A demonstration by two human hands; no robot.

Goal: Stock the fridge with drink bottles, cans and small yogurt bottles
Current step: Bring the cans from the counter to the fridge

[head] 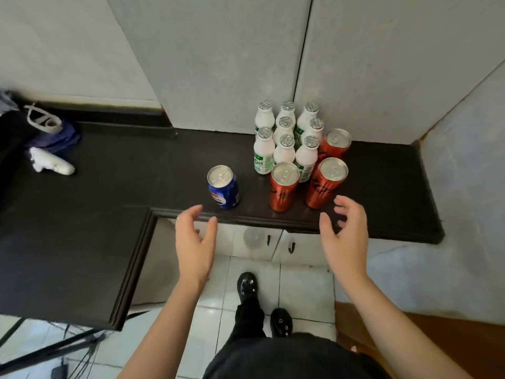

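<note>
Dark counter (109, 192); left hand (195, 242), right hand (345, 236) spread, empty.

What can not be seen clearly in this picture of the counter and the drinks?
All in the head view:
- The fridge: not identifiable anywhere.
- Brand on the red cans: seen from above, print too dark and small.
- Rear yogurt bottles: labels hidden by the front ones.
- Blue can: logo only partly visible.
- Cloth items at far left: blurred, partly cut by the edge.
- Left hand and right hand: open, holding nothing.
</note>
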